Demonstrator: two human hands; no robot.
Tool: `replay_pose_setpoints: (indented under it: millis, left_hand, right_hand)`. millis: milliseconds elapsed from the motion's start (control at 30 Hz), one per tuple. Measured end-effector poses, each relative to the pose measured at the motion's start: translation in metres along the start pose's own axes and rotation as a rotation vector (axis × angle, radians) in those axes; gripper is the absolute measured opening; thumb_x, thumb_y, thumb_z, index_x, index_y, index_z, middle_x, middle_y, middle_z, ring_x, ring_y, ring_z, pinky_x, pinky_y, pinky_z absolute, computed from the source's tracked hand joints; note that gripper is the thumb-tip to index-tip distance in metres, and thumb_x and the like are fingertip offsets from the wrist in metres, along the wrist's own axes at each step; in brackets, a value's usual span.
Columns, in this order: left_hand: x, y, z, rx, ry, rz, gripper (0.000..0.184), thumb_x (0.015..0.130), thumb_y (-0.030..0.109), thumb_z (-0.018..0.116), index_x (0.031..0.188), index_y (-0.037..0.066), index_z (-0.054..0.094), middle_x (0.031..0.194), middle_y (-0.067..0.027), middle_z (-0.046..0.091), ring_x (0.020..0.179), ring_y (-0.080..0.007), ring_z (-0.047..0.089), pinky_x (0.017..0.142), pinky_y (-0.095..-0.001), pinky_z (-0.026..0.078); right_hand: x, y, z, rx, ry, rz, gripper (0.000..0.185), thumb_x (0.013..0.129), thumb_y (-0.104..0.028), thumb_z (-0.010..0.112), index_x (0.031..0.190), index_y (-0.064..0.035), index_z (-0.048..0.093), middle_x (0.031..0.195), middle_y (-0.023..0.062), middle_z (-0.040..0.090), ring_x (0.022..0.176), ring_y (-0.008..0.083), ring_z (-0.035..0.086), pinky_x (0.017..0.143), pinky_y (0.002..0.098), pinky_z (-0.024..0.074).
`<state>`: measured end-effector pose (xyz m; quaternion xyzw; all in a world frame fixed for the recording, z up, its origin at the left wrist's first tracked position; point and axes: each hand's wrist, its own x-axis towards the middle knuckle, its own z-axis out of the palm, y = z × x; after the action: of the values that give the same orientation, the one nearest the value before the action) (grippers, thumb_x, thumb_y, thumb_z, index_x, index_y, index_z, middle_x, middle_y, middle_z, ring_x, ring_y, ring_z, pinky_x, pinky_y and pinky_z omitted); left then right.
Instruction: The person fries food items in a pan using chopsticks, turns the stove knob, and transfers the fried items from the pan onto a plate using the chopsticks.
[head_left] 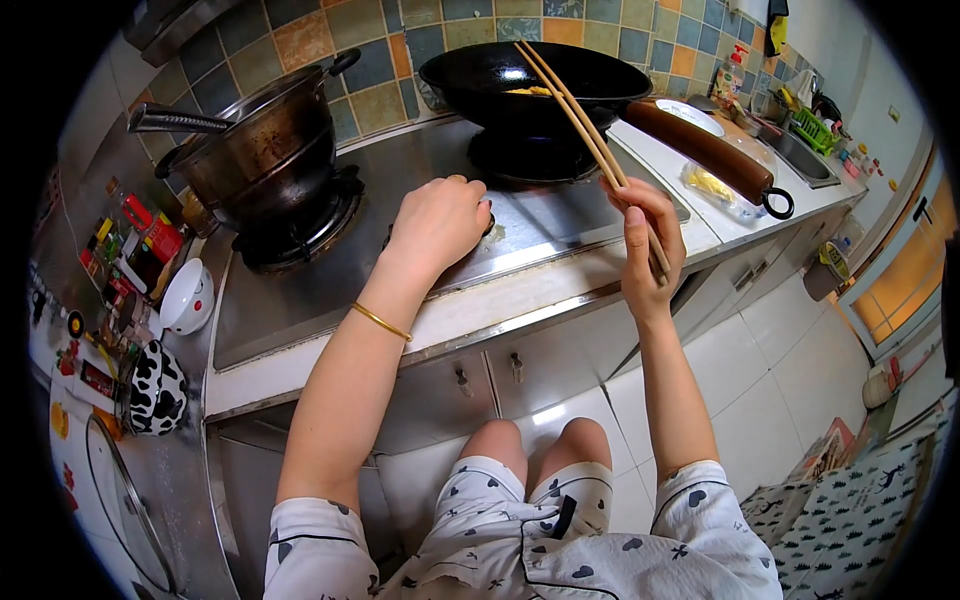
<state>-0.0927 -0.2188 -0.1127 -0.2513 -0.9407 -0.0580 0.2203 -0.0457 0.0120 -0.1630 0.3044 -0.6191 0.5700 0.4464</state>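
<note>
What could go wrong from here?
1. Wok handle juts toward the counter's front edge, near the right hand; a bump might swing or tip the wok.
2. Chopsticks slant across the wok's rim; a loose grip could drop them in or onto the stove.
3. Left hand mostly hides the dark part under it; if that's a control, it could be over-turned.

Back wall [302,45]: I see square tiles in blue, tan and orange.
Right wall [885,60]: pale.
Floor [780,400]: large whitish tiles.
Cabinets [430,395]: silvery doors under the white-edged desk [520,285].
Door [905,265]: amber panes, at my far right.
Light: I catch a bright streak [549,413] on the floor.
</note>
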Motion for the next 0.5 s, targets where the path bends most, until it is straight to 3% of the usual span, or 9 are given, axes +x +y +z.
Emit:
replay_pose_setpoints:
  millis: [167,267,333,400,433,500]
  left_hand:
    - [-0.003,0.008,-0.016,0.090,0.064,-0.156,0.033,0.086,0.031,0.061,0.090,-0.001,0.063,0.091,-0.0164,0.064,0.091,-0.0335,0.063,0.078,-0.0428,0.053]
    - [-0.010,0.015,-0.024,-0.003,0.223,-0.079,0.036,0.089,0.035,0.061,0.091,-0.001,0.054,0.087,-0.0160,0.059,0.085,-0.0348,0.060,0.072,-0.0449,0.050]
    - [-0.019,0.030,-0.032,-0.140,0.166,0.120,0.028,0.087,0.026,0.063,0.095,0.001,0.054,0.095,-0.0161,0.057,0.094,-0.0338,0.056,0.081,-0.0426,0.048]
    - [-0.026,0.045,-0.028,-0.359,0.159,0.333,0.029,0.087,0.022,0.062,0.105,0.001,0.056,0.106,-0.0170,0.057,0.104,-0.0343,0.054,0.090,-0.0411,0.045]
    - [-0.028,0.053,-0.028,-0.434,0.058,0.368,0.034,0.086,0.020,0.061,0.114,0.000,0.056,0.116,-0.0167,0.056,0.112,-0.0347,0.051,0.097,-0.0407,0.043]
    - [-0.030,0.059,-0.018,-0.449,-0.005,0.501,0.035,0.086,0.020,0.062,0.114,0.000,0.056,0.119,-0.0161,0.056,0.115,-0.0344,0.051,0.099,-0.0411,0.042]
  right_hand:
    - [0.000,0.001,-0.003,-0.052,-0.017,-0.008,0.019,0.098,-0.009,0.047,0.113,0.0001,0.057,0.118,0.0163,0.056,0.110,0.0240,0.059,0.097,0.0334,0.0443]
    - [0.001,0.003,-0.005,-0.066,-0.047,-0.024,0.022,0.100,-0.011,0.046,0.115,0.0010,0.055,0.121,0.0181,0.054,0.113,0.0284,0.059,0.100,0.0382,0.0456]
    - [0.000,0.003,-0.005,-0.064,-0.047,-0.020,0.021,0.100,-0.012,0.046,0.114,0.0011,0.055,0.121,0.0181,0.054,0.113,0.0283,0.059,0.100,0.0381,0.0456]
    - [0.001,-0.001,-0.002,-0.032,-0.014,0.004,0.019,0.098,-0.008,0.048,0.112,0.0000,0.057,0.117,0.0165,0.056,0.110,0.0238,0.058,0.097,0.0334,0.0439]
    - [0.001,-0.002,-0.001,-0.016,0.004,0.016,0.018,0.097,-0.007,0.049,0.112,-0.0006,0.058,0.115,0.0157,0.057,0.109,0.0216,0.058,0.096,0.0310,0.0430]
    - [0.000,-0.001,-0.002,-0.010,-0.008,0.019,0.018,0.097,-0.006,0.049,0.112,-0.0005,0.058,0.116,0.0157,0.057,0.110,0.0220,0.058,0.096,0.0312,0.0431]
